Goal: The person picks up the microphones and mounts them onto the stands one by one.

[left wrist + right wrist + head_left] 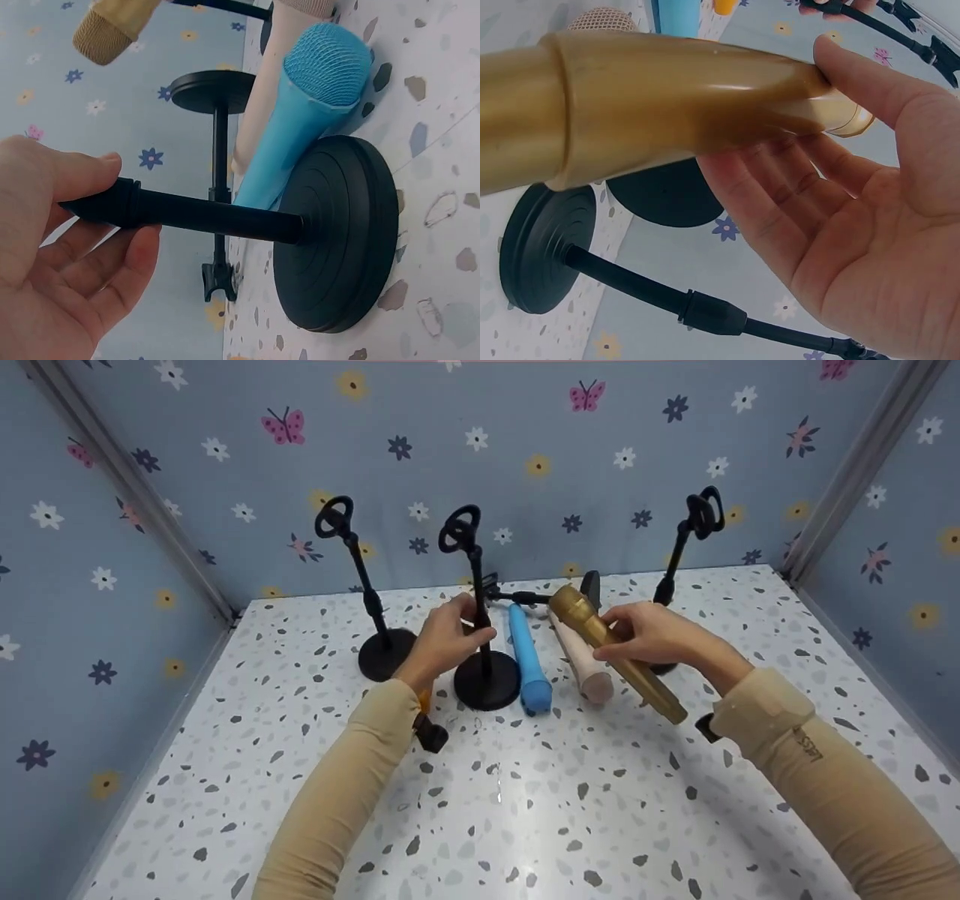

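Observation:
My left hand [448, 639] holds the pole of the middle black microphone stand [486, 664], thumb on one side and fingers on the other. In the left wrist view that stand's round base [337, 232] is close to the blue microphone [300, 112]. A gold microphone [637, 675] is pinched in my right hand [660, 637], raised and tilted, its head toward the back left. In the right wrist view the thumb and fingers lie along its gold body [667, 105]. The blue and pale pink microphones [581, 660] lie on the speckled table between my hands.
Upright black stands are at the left [384, 652] and the right [675, 551], the right one partly behind my right hand. Another stand [525, 598] lies on its side at the back. Something orange [425, 701] shows beside my left wrist. Patterned walls [510, 442] enclose the table.

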Tool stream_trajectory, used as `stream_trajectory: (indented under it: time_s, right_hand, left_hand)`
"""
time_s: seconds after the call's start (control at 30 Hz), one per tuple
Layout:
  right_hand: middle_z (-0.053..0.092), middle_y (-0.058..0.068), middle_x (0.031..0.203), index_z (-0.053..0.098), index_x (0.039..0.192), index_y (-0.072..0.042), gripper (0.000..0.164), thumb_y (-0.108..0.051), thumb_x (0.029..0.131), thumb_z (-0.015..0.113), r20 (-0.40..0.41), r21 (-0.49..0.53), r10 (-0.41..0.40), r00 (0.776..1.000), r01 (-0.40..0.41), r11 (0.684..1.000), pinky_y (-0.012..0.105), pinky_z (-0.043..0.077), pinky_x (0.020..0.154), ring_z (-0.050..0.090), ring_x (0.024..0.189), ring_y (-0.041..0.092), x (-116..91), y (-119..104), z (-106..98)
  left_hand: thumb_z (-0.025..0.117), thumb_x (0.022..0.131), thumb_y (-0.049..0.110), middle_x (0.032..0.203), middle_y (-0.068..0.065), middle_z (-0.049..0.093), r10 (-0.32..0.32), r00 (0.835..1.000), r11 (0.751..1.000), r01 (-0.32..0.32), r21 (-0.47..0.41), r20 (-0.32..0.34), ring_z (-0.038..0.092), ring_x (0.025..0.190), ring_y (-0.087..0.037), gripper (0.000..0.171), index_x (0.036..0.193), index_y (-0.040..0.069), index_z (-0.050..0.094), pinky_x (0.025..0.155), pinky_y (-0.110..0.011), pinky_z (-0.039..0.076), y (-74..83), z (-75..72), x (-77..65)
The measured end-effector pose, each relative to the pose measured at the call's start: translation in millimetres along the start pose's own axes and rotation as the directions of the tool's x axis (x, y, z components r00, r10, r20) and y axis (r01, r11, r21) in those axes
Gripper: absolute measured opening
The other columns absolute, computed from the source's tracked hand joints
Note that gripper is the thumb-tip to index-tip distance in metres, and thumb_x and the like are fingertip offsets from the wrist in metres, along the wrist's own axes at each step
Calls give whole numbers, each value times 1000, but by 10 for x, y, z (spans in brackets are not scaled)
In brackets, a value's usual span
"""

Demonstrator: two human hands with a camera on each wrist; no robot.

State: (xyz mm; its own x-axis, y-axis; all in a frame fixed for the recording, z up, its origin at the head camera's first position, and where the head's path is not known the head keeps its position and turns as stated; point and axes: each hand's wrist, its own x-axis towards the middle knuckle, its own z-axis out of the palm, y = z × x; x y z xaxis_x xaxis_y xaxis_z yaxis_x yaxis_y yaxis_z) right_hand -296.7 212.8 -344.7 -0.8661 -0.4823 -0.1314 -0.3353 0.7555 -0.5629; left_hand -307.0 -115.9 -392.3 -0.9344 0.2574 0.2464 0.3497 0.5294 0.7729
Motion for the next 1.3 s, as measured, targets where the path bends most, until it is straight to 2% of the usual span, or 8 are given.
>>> stream_trajectory:
  time_s: [0.23, 0.43, 0.5, 0.63, 0.77, 0.93, 1.07, 1.3]
  right_hand:
    - [70, 13, 108, 62, 132, -4, 53, -33, 90, 77, 13, 22, 33, 999, -33, 999, 43, 59, 80, 68, 91, 24, -28, -22, 7]
    - [70, 12, 109, 61, 134, -5, 55, -35, 91, 77, -5, 25, 21, 1000, -21, 999, 44, 59, 80, 67, 91, 24, -52, -49, -7]
    - [70, 12, 110, 61, 134, -5, 56, -38, 91, 76, -23, 26, 13, 1000, -13, 1000, 45, 58, 82, 67, 93, 25, -48, -46, -11]
    - [67, 12, 115, 59, 136, -7, 58, -40, 91, 75, -61, 46, 18, 998, -16, 999, 47, 58, 84, 66, 98, 27, -45, -50, -18]
    - [65, 13, 119, 58, 139, -8, 60, -41, 92, 75, -80, 67, 22, 997, -16, 998, 46, 59, 84, 66, 101, 29, -59, -84, -10]
    - [65, 13, 117, 58, 138, -9, 59, -41, 92, 75, -106, 82, -4, 994, 13, 997, 45, 59, 82, 67, 97, 28, -67, -122, 22]
    - [65, 13, 115, 57, 140, -10, 62, -42, 92, 75, -155, 100, -22, 988, 38, 994, 45, 60, 78, 69, 89, 27, -62, -132, 37]
    - [64, 14, 117, 56, 142, -9, 63, -41, 92, 76, -204, 150, -59, 977, 91, 985, 43, 60, 77, 71, 89, 26, -55, -202, 36]
  left_hand:
    - [71, 95, 10, 111, -8, 68, 47, 991, 992, -31, -123, 129, 70, 103, -20, 22, 115, 4, 63, 91, -34, 56, 35, 4, -131]
    - [65, 96, 0, 119, -16, 65, 136, 951, 964, -62, -260, 278, 66, 108, -24, 23, 119, -2, 60, 96, -35, 54, 111, 27, -188]
    - [66, 97, 2, 119, -14, 64, 151, 947, 970, -86, -227, 284, 66, 108, -23, 24, 119, -1, 60, 94, -34, 55, 137, 53, -204]
    - [70, 96, 9, 115, -9, 66, 171, 959, 984, -153, -94, 227, 67, 103, -20, 24, 119, 4, 62, 89, -34, 57, 141, 119, -236]
    - [70, 97, 12, 111, -8, 67, 183, 964, 982, -188, 10, 192, 67, 97, -20, 24, 119, 7, 61, 89, -37, 57, 141, 145, -296]
    - [70, 96, 9, 112, -10, 66, 152, 966, 986, -163, 34, 208, 65, 93, -21, 27, 122, 7, 60, 86, -35, 56, 165, 99, -384]
    - [70, 96, 9, 115, -10, 65, 138, 965, 988, -148, 31, 224, 67, 90, -19, 28, 122, 7, 60, 81, -32, 58, 162, 90, -397]
    - [68, 99, 13, 120, -9, 64, 142, 956, 982, -168, 82, 255, 65, 101, -21, 28, 124, 5, 58, 88, -34, 57, 138, 85, -394]
